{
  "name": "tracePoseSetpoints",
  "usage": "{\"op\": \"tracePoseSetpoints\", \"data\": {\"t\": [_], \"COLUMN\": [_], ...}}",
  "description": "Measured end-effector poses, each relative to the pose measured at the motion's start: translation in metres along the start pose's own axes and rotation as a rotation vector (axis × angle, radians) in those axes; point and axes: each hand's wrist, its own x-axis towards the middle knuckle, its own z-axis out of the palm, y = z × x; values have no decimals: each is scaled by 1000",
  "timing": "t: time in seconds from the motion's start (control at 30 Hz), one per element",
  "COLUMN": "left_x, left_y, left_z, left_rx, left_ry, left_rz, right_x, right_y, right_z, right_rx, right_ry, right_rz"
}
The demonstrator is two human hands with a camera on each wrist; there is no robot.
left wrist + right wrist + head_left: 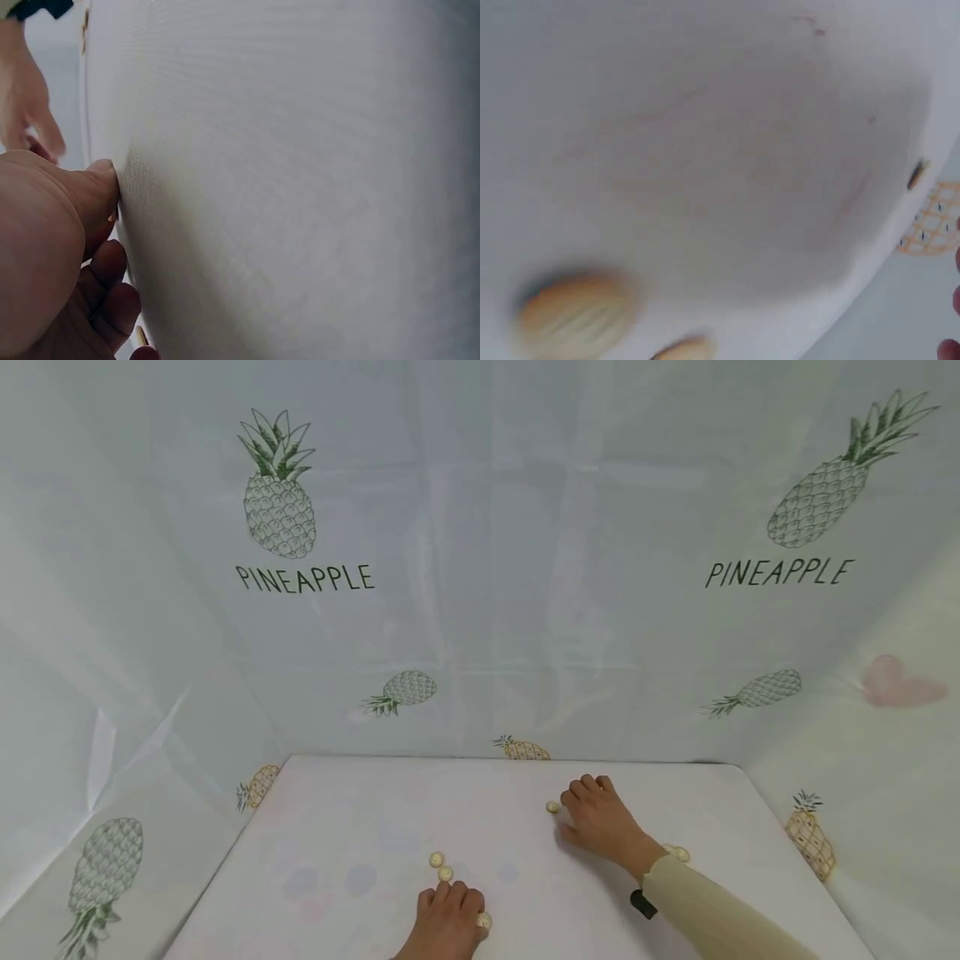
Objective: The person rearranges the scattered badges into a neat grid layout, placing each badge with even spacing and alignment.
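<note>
Left hand (pixel 447 920): grip bent low over the surface (pixel 360 814), thumb close to fingers; whether it pinches the thumb-side disc (pixel 484 922) or only touches it, I cannot tell.
Right hand (pixel 602 820): fingers bent, thumb apart, nothing seen between; the lone disc (pixel 552 807) lies just beside the fingertips.
Pair of discs (pixel 446 874): just past the left fingertips, which could nudge them out of place if that hand reaches forward.
Sleeve (pixel 705 897): dragged low, it could scatter the partly hidden discs (pixel 681 853) behind the forearm.
Disc shape: flat-lying, round from above, no evident long axis; their markings are too small to give a direction.
</note>
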Motion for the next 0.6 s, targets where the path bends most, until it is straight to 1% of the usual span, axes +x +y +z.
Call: {"op": "tracePoseSetpoints", "data": {"t": [0.13,0.2,0.27,0.4,0.5,0.6], "left_x": [1,2,2,3,2,1], "left_y": [1,3,4,5,5,6], "left_z": [-1,-2,-3,-3,-3,-3], "left_rx": [39,60,64,57,61,68], "left_ry": [50,74,80,43,9,-1], "left_rz": [37,46,48,39,31,24], "right_x": [-30,-46,-64,-99,-122,-138], "right_y": [21,33,44,56,57,55], "right_z": [-20,-28,-34,-41,-41,-37], "right_rx": [-13,-41,-65,-66,-40,-18], "right_ry": [18,46,77,127,130,123], "right_rz": [63,67,59,31,-2,-20]}}
